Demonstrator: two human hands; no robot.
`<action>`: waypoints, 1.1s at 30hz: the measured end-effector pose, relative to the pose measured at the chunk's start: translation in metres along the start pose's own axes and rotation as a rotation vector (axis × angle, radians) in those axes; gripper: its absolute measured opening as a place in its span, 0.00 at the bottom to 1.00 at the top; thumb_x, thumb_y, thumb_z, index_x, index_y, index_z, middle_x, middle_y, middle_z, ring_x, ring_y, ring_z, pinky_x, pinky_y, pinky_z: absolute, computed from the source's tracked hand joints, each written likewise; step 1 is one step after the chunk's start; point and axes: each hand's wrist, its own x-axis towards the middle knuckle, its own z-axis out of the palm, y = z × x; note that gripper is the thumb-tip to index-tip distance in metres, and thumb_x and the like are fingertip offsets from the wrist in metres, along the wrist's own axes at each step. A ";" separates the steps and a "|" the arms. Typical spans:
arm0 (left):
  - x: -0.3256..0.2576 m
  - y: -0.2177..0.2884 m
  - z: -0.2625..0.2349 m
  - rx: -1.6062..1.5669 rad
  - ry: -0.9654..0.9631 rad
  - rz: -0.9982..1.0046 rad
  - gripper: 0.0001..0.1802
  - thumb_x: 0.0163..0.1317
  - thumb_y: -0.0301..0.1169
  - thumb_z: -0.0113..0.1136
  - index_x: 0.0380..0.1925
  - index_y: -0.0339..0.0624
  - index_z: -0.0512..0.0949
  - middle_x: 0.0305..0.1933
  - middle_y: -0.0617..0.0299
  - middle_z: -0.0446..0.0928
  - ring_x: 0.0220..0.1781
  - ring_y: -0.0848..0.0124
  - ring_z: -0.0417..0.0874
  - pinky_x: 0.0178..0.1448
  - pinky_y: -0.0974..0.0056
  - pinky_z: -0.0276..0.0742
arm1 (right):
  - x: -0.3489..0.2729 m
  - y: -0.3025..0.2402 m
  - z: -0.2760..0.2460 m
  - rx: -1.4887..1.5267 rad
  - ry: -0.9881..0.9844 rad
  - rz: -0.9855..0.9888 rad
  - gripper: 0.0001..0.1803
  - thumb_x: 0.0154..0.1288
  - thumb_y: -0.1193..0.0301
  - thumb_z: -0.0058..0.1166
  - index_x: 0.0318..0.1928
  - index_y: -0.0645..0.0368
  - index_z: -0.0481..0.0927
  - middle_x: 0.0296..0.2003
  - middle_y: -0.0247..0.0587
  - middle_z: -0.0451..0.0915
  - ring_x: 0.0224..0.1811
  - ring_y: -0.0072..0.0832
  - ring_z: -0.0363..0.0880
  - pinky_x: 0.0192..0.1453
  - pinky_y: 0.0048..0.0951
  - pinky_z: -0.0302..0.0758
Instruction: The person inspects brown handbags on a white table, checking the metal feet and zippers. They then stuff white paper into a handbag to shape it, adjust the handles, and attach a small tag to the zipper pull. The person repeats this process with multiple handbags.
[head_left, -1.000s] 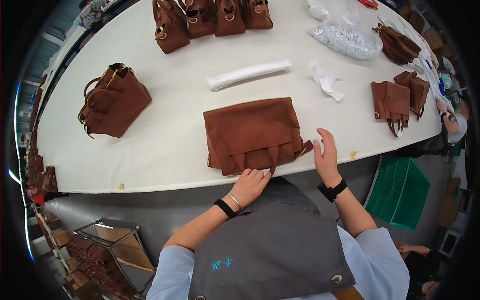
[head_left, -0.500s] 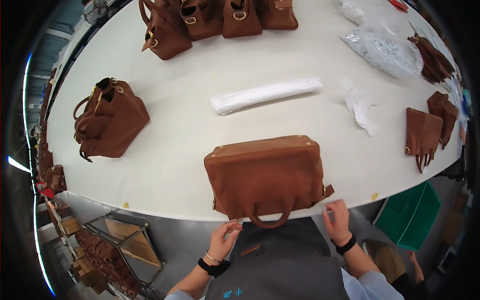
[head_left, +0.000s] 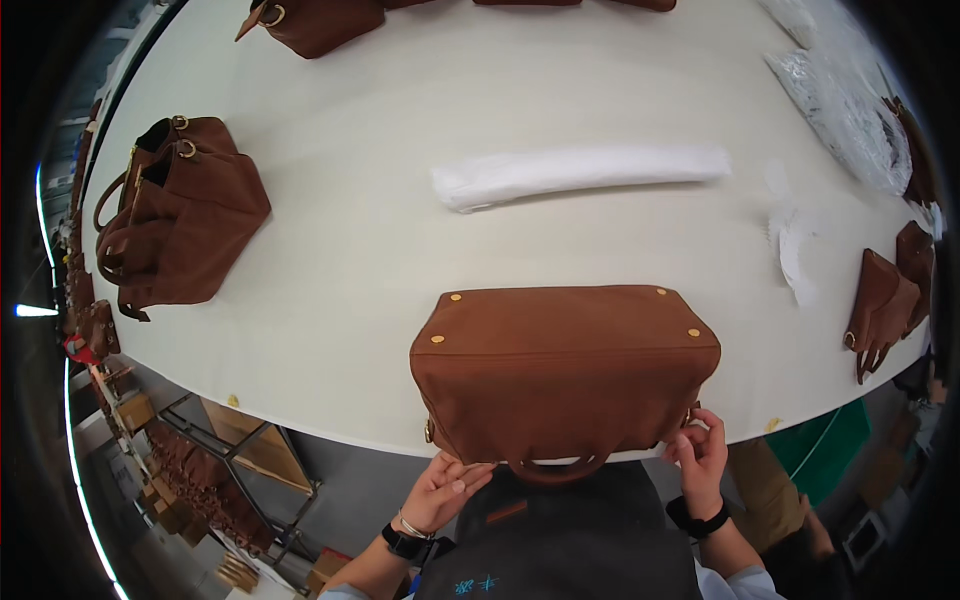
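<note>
A brown leather handbag (head_left: 565, 385) lies on its side at the table's near edge. Its base, with several gold studs, faces away from me, and its curved handle hangs over the edge toward me. At the bag's lower left corner, my left hand (head_left: 440, 490) is closed with bent fingers on the leather edge; some fingertips are hidden there. My right hand (head_left: 702, 460) has its fingers curled at the lower right corner, around the small side tab and gold fitting; the exact grip is partly hidden.
A rolled white wrap (head_left: 580, 175) lies beyond the bag on the white table (head_left: 350, 350). Another brown handbag (head_left: 200, 220) stands at left, with more along the far edge. White paper scraps (head_left: 790, 250), a clear plastic bag (head_left: 850, 125) and brown pouches (head_left: 885, 305) lie at right. A green bin (head_left: 825, 450) sits below.
My right hand has come in from beside the bag to its right corner. The left hand has moved onto the left corner. The bag's base shows more fully, and the view has shifted.
</note>
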 end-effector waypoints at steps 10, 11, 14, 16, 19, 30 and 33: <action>0.003 -0.019 0.013 0.546 0.186 0.292 0.27 0.66 0.21 0.57 0.62 0.42 0.59 0.55 0.49 0.78 0.62 0.57 0.77 0.67 0.57 0.69 | 0.002 -0.008 0.000 -0.345 -0.040 -0.197 0.24 0.65 0.79 0.55 0.61 0.62 0.69 0.33 0.41 0.81 0.29 0.28 0.81 0.34 0.27 0.77; 0.005 -0.022 0.012 0.703 0.199 0.394 0.27 0.66 0.21 0.57 0.62 0.41 0.60 0.52 0.51 0.78 0.59 0.60 0.79 0.63 0.59 0.72 | 0.004 -0.008 -0.002 -0.468 -0.042 -0.250 0.22 0.63 0.79 0.56 0.59 0.62 0.72 0.33 0.42 0.80 0.29 0.29 0.81 0.33 0.28 0.77; 0.011 -0.032 0.013 1.096 0.293 0.573 0.25 0.64 0.20 0.60 0.60 0.39 0.65 0.46 0.57 0.79 0.49 0.66 0.81 0.53 0.65 0.75 | 0.002 -0.013 -0.005 -0.750 -0.046 -0.408 0.19 0.58 0.79 0.59 0.51 0.62 0.76 0.36 0.43 0.78 0.35 0.36 0.80 0.38 0.33 0.76; 0.018 -0.036 0.018 1.176 0.399 0.639 0.18 0.60 0.20 0.65 0.49 0.36 0.73 0.41 0.59 0.76 0.40 0.71 0.78 0.44 0.70 0.74 | 0.001 -0.016 -0.006 -0.882 -0.039 -0.559 0.17 0.54 0.78 0.61 0.47 0.61 0.78 0.39 0.43 0.76 0.41 0.39 0.78 0.43 0.37 0.74; 0.016 -0.030 0.014 1.570 0.452 0.931 0.15 0.56 0.19 0.68 0.41 0.35 0.73 0.42 0.58 0.75 0.37 0.71 0.76 0.42 0.71 0.73 | 0.000 -0.019 -0.006 -0.994 -0.050 -0.818 0.16 0.50 0.76 0.64 0.43 0.60 0.79 0.43 0.42 0.74 0.49 0.40 0.73 0.52 0.41 0.69; 0.017 -0.024 0.006 1.670 0.185 1.170 0.12 0.59 0.24 0.67 0.37 0.32 0.73 0.40 0.55 0.74 0.43 0.60 0.74 0.51 0.67 0.71 | -0.035 0.002 0.014 -0.855 0.114 -0.981 0.17 0.48 0.79 0.62 0.43 0.59 0.79 0.42 0.42 0.73 0.48 0.42 0.72 0.53 0.43 0.69; 0.018 -0.021 0.005 1.638 0.126 1.237 0.12 0.58 0.25 0.68 0.38 0.33 0.76 0.39 0.53 0.77 0.42 0.54 0.77 0.50 0.60 0.74 | -0.051 0.021 0.030 -0.621 -0.109 -0.910 0.13 0.53 0.83 0.55 0.41 0.62 0.80 0.39 0.48 0.79 0.42 0.43 0.80 0.46 0.35 0.76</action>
